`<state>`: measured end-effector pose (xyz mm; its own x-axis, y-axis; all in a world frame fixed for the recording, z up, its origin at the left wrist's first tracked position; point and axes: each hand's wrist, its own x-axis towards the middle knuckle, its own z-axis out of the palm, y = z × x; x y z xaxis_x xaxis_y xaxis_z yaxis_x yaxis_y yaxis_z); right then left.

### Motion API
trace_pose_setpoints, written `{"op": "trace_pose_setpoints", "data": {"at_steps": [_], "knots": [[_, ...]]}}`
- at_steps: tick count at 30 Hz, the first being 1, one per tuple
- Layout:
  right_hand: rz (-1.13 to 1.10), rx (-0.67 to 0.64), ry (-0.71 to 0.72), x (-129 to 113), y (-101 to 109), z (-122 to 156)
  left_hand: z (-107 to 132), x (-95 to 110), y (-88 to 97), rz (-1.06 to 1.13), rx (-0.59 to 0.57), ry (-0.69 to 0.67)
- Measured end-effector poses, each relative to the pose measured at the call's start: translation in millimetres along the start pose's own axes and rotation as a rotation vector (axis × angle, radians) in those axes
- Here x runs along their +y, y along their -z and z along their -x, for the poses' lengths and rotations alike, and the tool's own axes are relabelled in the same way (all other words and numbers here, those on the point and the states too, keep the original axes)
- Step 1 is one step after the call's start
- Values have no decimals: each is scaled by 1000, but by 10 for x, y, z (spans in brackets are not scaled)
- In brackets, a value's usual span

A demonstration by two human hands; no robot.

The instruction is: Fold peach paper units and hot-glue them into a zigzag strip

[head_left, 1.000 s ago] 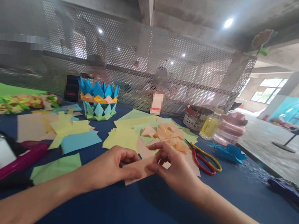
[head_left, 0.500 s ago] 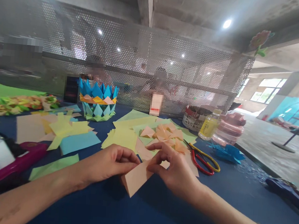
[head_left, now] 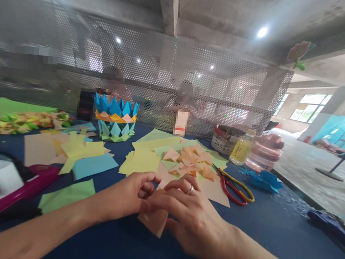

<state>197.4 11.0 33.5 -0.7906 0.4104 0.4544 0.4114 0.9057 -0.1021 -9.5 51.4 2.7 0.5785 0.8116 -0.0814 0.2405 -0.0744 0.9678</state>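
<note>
Above the front of the blue table, a small folded sheet of peach paper (head_left: 154,220) is held between my two hands, one corner pointing down toward me. My left hand (head_left: 134,194) grips its left side with curled fingers; the fingertips are partly hidden. Over its upper part lies my right hand (head_left: 193,215), a ring on one finger, its fingers reaching across to the left fingertips and its thumb low at the paper's right edge. Just beyond the hands are a pile of folded peach paper pieces (head_left: 192,158) and yellow sheets (head_left: 140,163).
Right of the pile lie red-and-yellow-handled scissors (head_left: 236,188), a blue paper piece (head_left: 265,181), a yellow bottle (head_left: 241,148) and a pink bottle (head_left: 264,152). A folded-paper basket (head_left: 116,118) stands at back left. A magenta tool (head_left: 37,181) is at left. A perforated metal screen (head_left: 152,83) closes the back.
My right hand has moved left and turned palm down over the peach paper, covering more of it. The paper has tilted, and its low corner has shifted slightly right and down.
</note>
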Motion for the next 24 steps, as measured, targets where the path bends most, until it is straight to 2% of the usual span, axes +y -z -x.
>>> {"op": "trace_pose_setpoints", "data": {"at_steps": [3,7,12,15,18,21,24], "knots": [[102,-3,64,16,40,-4,3,19,16,-5,2,10],[209,-91,98,75,65,36,37,62,-19,-15,6,-5],[179,-164,84,125,93,153,67,47,-110,-47,44,-23],[141,-199,52,114,157,184,102,83,-161,-171,107,-52],[95,-231,19,99,211,194,184,182,-191,-390,138,-71],[19,-245,-12,102,221,220,287,266,-186,-641,49,-304],[-57,-215,-37,120,208,259,341,271,-151,-725,-73,-376]]}}
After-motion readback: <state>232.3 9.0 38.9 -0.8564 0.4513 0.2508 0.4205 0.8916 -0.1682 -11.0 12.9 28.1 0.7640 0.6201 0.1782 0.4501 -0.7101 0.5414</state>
